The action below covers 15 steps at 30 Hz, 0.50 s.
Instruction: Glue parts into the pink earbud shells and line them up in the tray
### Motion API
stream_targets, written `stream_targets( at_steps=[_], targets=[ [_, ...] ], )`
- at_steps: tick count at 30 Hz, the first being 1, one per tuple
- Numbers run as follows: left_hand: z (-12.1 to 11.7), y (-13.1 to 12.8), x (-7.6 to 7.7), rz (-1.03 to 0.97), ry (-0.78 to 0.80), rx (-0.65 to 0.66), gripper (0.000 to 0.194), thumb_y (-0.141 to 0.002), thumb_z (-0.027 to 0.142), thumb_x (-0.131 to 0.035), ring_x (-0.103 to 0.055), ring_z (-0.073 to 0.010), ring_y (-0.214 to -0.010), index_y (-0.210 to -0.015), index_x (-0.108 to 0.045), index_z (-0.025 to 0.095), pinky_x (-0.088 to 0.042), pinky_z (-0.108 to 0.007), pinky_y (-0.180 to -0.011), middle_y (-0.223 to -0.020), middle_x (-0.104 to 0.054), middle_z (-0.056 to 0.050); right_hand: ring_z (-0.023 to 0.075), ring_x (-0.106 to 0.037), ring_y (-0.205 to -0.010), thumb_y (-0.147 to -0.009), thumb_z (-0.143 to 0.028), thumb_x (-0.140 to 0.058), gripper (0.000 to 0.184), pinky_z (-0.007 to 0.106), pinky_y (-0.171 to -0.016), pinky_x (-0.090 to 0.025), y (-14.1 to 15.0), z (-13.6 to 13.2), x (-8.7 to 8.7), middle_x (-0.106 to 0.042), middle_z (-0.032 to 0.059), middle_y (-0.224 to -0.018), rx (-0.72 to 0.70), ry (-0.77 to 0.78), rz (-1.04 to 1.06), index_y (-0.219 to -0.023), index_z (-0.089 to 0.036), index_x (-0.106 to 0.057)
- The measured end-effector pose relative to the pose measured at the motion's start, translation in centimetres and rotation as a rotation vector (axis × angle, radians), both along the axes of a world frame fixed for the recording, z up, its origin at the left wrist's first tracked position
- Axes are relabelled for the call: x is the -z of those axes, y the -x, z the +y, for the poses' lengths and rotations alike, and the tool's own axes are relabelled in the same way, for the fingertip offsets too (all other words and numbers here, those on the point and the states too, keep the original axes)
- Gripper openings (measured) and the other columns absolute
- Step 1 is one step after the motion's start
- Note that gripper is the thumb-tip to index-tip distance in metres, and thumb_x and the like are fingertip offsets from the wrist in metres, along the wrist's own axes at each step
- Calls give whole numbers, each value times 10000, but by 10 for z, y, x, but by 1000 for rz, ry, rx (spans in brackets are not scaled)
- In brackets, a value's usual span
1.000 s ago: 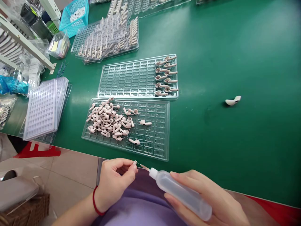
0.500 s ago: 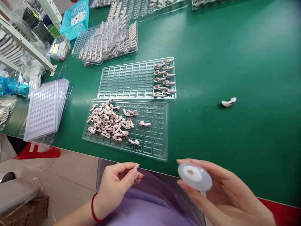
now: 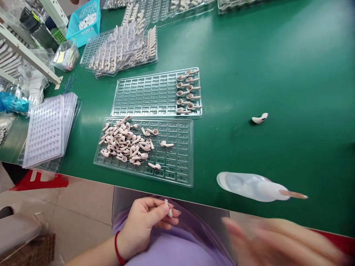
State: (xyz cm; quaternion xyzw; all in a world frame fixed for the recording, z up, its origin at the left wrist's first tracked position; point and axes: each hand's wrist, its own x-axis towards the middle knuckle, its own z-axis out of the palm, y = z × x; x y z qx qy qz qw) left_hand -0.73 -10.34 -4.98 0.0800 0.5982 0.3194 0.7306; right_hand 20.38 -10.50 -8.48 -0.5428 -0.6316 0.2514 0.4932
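My left hand, with a red band at the wrist, pinches a small white earbud shell between thumb and fingers above my lap. The fingers cover part of it. Blurred by motion, my right hand is at the lower right with its fingers apart and nothing visible in them. Just beyond it a translucent squeeze bottle with a brownish nozzle lies on its side on the green table. A single earbud shell rests farther back on the right.
A clear tray holds a heap of earbud shells. Behind it, another tray has shells lined up at its right end. Stacked white trays stand left; filled trays and a blue basket are farther back.
My right hand has let go of the squeeze bottle, which now lies on the table, and has drawn back toward me. My left hand has shifted slightly right, still pinching the shell.
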Motion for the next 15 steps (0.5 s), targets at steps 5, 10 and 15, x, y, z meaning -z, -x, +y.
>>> stream_targets(
  at_steps=[5, 10, 15],
  targets=[
    [1, -4, 2, -36, -18, -6, 404, -619, 445, -884, -686, -139, -658, -772, -757, 93, -497, -189, -592, -725, -750, -91, 154, -641, -675, -841, -43, -599, 250, 296, -632, -481, 31, 5, -6, -704, 21, -751, -312, -240, -260, -992, -217, -698],
    [-1, -5, 7, -23, -52, 13, 416, -635, 464, -869, -670, -131, -635, -780, -769, 88, -512, -195, -614, -703, -743, -93, 157, -617, -730, -918, -100, -552, 187, 306, -691, -429, 41, 12, -2, -706, 47, -810, -296, -207, -332, -992, -193, -695],
    [1, -6, 7, 3, -74, 29, 415, -640, 477, -865, -651, -114, -623, -772, -775, 94, -517, -187, -617, -706, -740, -86, 160, -602, -742, -915, -78, -544, 186, 314, -690, -418, 41, 8, 0, -702, 62, -825, -277, -205, -321, -989, -171, -687]
  ],
)
